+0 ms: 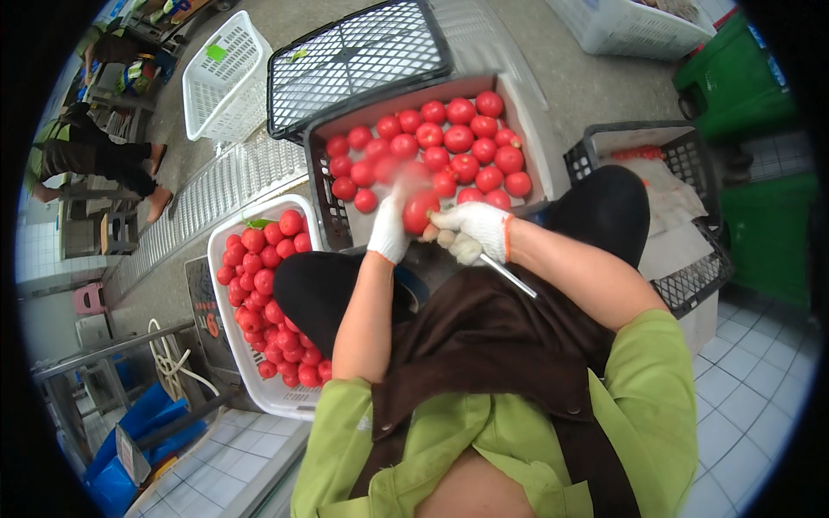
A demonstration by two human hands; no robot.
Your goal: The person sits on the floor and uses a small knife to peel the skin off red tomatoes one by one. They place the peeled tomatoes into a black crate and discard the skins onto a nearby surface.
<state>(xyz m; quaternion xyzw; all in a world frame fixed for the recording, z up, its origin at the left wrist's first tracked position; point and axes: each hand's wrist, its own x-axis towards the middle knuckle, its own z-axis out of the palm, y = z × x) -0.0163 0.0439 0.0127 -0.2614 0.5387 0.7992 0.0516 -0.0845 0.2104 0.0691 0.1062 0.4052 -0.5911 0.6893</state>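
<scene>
My left hand (390, 223), in a white knit glove, holds a red tomato (420, 212) over the near edge of a dark crate (327, 213). Its fingers are motion-blurred. From the other side, my right hand (476, 230), also gloved, has its fingertips against the tomato. A slim metal tool (511, 275) is gripped in that hand, its shaft sticking out towards my lap and its other end hidden. Many tomatoes (460, 139) lie in the lined crate before me. More tomatoes (262, 281) fill a white basket (223, 349) at my left knee.
Beyond the crate are a black mesh crate (353, 61) and a white basket (227, 78). A black crate (680, 136) with cloth and red scraps stands right, near green bins (764, 239). A co-worker (90, 155) bends at far left. A metal floor grate (194, 194) runs left.
</scene>
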